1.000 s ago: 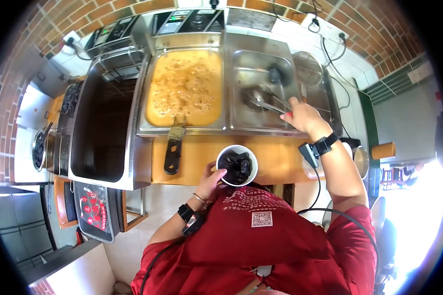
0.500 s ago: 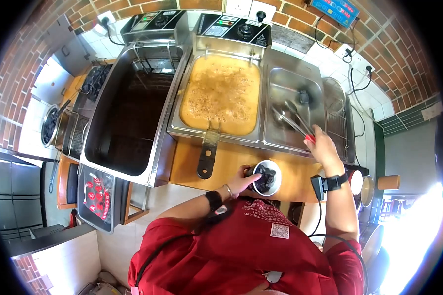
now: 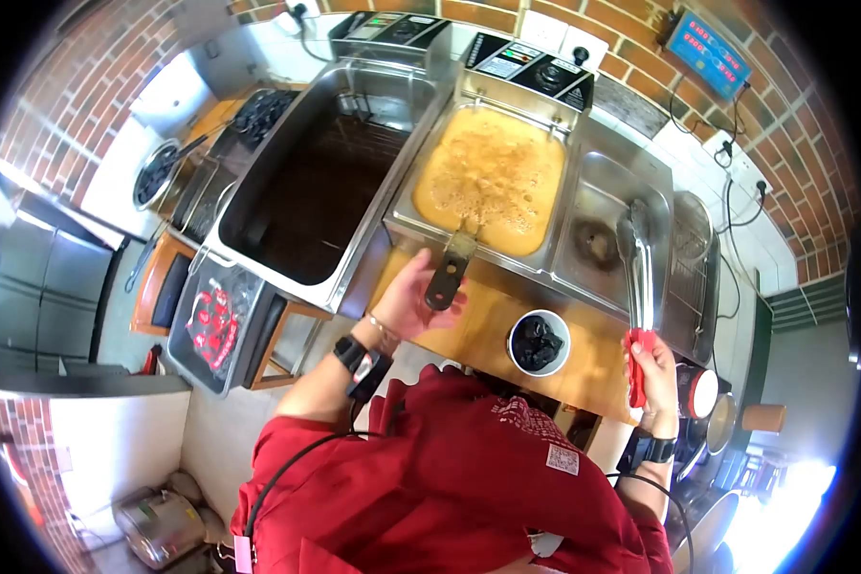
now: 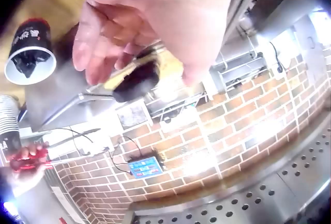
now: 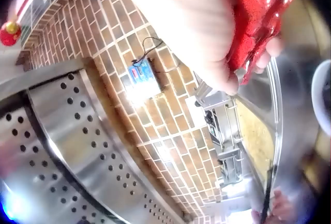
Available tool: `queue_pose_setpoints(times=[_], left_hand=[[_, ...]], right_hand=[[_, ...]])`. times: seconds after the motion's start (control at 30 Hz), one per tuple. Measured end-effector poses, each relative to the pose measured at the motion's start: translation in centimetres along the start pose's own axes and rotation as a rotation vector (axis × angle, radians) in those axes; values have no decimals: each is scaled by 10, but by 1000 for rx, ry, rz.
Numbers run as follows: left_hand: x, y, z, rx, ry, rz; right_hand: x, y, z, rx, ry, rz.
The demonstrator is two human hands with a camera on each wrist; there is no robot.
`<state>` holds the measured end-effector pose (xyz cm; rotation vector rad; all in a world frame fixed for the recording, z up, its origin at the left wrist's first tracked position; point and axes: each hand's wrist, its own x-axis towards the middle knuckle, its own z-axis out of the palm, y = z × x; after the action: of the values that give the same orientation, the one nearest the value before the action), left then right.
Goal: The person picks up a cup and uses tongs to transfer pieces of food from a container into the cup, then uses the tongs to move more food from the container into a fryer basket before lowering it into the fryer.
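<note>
My left hand (image 3: 416, 301) is at the fryer's front, palm up, with fingers spread beneath a black handle (image 3: 445, 282) that juts from the bubbling yellow oil (image 3: 491, 177). In the left wrist view the fingers are loosely bent and apart, with the handle beyond them. Whatever the handle joins lies hidden under the foam. My right hand (image 3: 655, 373) grips the red handles of metal tongs (image 3: 638, 277), whose tips reach over the steel basin (image 3: 591, 230). Between the hands, a paper cup (image 3: 515, 356) of black pieces (image 3: 538, 344) stands on the wooden counter.
Left of the oil is a deep tank (image 3: 320, 182) of dark liquid. A wire rack (image 3: 691, 273) lies right of the basin. Stacked cups (image 4: 9, 115) stand near my right hand. A pot (image 3: 163, 177) and a tray with red packets (image 3: 215, 320) are at far left.
My left hand has let go of the cup, now on the counter, and moved left to the black handle. My right hand has drawn the tongs back toward me. The head view has shifted.
</note>
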<state>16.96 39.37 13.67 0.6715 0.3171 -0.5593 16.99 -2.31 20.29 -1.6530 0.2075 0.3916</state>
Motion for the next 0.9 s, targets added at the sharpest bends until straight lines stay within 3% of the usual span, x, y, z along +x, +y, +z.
queue_pose_setpoints(times=[0.17, 0.37, 0.6, 0.9], left_hand=[[11, 17, 26, 134, 68, 7], [17, 9, 43, 126, 42, 77], [0, -4, 60, 134, -38, 173], [-26, 14, 66, 134, -80, 166]], right_hand=[[-24, 14, 9, 244, 4, -11], [-48, 25, 6, 405, -174, 79], [-54, 28, 12, 326, -221, 92], [-56, 17, 35, 311, -115, 59]])
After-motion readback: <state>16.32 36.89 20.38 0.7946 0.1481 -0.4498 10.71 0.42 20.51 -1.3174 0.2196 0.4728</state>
